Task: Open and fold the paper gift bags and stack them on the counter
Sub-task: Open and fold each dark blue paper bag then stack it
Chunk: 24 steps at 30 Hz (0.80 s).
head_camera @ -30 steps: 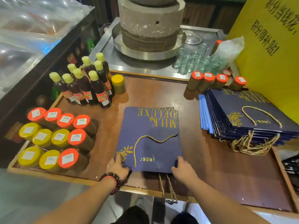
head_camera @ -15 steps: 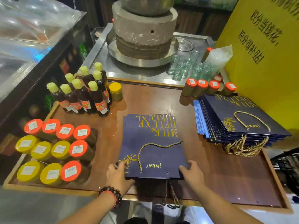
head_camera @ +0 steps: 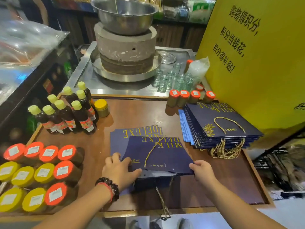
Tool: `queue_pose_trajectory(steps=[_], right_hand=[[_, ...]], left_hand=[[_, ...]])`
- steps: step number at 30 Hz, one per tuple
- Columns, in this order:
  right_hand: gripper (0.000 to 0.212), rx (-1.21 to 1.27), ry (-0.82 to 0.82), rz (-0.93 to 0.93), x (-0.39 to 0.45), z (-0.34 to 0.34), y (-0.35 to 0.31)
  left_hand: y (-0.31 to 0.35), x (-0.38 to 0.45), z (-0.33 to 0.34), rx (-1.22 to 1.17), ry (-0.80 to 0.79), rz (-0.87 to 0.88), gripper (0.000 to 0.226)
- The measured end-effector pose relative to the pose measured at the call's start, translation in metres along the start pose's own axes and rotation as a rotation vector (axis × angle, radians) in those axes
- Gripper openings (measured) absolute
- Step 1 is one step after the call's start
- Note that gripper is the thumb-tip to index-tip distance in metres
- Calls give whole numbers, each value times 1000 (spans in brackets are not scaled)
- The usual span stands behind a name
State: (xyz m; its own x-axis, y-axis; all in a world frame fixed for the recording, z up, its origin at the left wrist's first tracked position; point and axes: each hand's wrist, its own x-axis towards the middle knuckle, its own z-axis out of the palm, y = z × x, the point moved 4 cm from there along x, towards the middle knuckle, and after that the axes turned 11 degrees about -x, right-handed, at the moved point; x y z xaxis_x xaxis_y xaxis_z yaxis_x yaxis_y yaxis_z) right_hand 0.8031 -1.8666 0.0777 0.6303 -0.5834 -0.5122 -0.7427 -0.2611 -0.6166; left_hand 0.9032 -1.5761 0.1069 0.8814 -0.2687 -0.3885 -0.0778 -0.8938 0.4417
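Now lifted and skewed off the bag beneath, top gift bag (head_camera: 158, 156) pinched at near corners between left hand (head_camera: 119, 171) and right hand (head_camera: 200, 171), likely being opened.

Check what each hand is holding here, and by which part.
Both hold the top navy gift bag by its open near edge: the left hand at the left corner, the right hand pinching the right corner.
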Motion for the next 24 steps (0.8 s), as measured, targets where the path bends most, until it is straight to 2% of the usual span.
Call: queue_pose_trajectory(steps=[4,8,10,11,13,14,15,17,20,24], right_hand=[[27,136,-49,86,2,-31,7],[30,49,-88,58,-6,-69,13],[38,-152,-49,-14,-3,-93,17],[36,-314,-15,-79,0,-107,15],[16,-658,-4,-200,5,-131,7],[10,-743,-21,-265,7,-141,0],[25,-791,-46,-328,7,-151,-10],[41,-782,-202,-462,1,-163,-36],[49,-750,-511,-607,-6,-156,-57],[56,-755,-725,-641,10,-146,-50]], left_hand=[[47,3,-1,154,-53,201,41],[101,-2,2,324,-108,378,26],[123,-3,6,356,-125,410,26],[135,-4,7,360,-130,416,26],[159,-7,8,359,-148,417,29],[172,-10,7,351,-157,414,30],[184,-12,8,333,-168,407,30],[209,-17,12,271,-195,388,29],[242,-24,23,161,-245,341,28],[280,-32,38,191,-251,351,28]])
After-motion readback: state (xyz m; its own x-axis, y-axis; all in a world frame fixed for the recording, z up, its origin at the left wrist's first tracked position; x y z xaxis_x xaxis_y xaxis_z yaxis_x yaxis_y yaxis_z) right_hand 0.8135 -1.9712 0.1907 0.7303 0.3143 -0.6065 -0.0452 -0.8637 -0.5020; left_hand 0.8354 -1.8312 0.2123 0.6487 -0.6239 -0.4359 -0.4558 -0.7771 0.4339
